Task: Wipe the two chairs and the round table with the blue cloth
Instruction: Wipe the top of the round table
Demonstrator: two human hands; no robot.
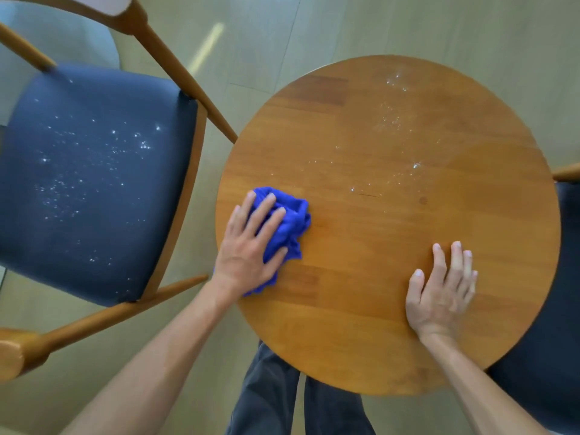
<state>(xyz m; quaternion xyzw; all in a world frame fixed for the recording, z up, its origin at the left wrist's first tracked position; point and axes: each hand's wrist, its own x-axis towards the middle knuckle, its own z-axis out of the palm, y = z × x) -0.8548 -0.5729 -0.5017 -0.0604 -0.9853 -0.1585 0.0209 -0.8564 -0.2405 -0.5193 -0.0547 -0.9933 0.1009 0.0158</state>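
The round wooden table (392, 277) fills the middle and right of the head view, with pale specks and droplets scattered over its far half. A crumpled blue cloth (290, 224) lies near the table's left edge. My left hand (251, 246) presses flat on the cloth with straight, spread fingers. My right hand (439, 290) rests flat on the bare tabletop at the near right, fingers straight. The left chair (94, 183) has a dark blue seat dotted with white specks and a wooden frame. Only a sliver of the right chair (565, 277) shows past the table's right edge.
Pale wood flooring (266, 42) surrounds the furniture. The left chair's wooden arm (188, 76) runs diagonally close to the table's upper left edge. My dark trouser legs (282, 397) stand against the table's near edge.
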